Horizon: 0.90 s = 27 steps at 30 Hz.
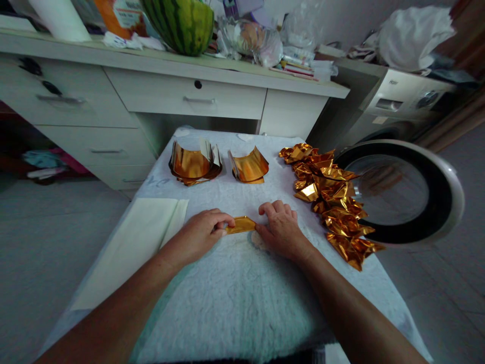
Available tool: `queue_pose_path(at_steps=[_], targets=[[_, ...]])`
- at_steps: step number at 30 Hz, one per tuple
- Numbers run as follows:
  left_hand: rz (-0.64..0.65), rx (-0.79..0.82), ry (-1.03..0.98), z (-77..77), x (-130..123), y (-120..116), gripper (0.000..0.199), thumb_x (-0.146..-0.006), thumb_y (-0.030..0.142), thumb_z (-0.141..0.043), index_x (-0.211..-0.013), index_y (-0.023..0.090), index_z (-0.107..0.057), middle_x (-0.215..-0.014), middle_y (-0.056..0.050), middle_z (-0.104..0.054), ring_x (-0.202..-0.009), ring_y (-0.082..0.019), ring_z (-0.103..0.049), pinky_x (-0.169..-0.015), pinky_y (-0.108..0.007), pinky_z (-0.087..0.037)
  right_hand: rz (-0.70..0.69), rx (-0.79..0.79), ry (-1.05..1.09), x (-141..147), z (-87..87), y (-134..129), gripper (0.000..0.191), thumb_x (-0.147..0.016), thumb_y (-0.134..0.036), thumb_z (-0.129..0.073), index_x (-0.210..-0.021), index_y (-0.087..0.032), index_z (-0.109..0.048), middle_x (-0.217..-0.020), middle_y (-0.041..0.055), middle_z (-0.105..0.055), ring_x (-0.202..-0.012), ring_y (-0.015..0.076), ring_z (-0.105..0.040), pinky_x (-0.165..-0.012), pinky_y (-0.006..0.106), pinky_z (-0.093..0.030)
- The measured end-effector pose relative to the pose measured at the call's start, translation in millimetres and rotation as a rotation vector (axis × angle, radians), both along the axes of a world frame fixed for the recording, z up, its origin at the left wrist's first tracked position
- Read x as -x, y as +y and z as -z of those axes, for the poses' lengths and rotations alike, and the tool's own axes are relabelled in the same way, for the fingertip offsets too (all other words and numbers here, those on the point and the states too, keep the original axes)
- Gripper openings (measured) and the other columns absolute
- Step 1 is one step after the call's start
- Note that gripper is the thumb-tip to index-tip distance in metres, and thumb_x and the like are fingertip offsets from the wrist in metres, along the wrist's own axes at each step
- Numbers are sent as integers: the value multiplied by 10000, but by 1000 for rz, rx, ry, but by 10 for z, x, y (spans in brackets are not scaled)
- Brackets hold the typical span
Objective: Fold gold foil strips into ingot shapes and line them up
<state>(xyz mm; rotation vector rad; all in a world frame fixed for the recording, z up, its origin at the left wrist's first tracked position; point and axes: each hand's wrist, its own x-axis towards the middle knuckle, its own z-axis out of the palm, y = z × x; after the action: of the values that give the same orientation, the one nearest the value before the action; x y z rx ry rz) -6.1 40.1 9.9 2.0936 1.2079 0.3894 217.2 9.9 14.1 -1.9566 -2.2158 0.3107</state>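
Gold, probably light, slick and easily creased: best hold by its ends the folded strip (241,225), left of the foil pile (333,194), pinched in the left hand (202,230), touched by the open right hand (282,227).

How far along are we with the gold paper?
Looks done: a row of crumpled-looking, shaped gold pieces along the right side; I can't count them reliably. In hand: one flat gold strip, pinched by the left hand, with the right hand's thumb at its other end. Probably left: two stacks of curved gold sheets, the left stack and the right stack.
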Motion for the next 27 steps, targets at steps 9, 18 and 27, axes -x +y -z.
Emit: queue_pose_path(at_steps=[9,18,27], targets=[[0,2,8,-14,-8,3,317,-776,115,-498,-986,200,-720,-777,-1,-589,-702,-139,-543,-640,-245,-389,-42,30,12,-82,5,23,264,-863,-276,-593,-1126,-264,-569,-1122,86,-540,-1029,286,-486,-845,417,-369],[-2,-13,-7,3,6,0,301,-788,129,-501,-985,204,-716,-775,2,-593,-724,-142,-558,-652,-242,-407,-76,50,35,-141,8,54,282,-851,-217,-560,-1131,-240,-569,-1123,92,-548,-1011,279,-485,-846,411,-358],[5,-6,-14,7,13,7,310,-791,124,-500,-992,201,-724,-792,-5,-604,-706,-145,-561,-664,-255,-414,-126,-2,348,-239,35,137,216,-816,-124,-487,-1013,-189,-545,-935,33,-596,-911,196,-510,-837,342,-361]])
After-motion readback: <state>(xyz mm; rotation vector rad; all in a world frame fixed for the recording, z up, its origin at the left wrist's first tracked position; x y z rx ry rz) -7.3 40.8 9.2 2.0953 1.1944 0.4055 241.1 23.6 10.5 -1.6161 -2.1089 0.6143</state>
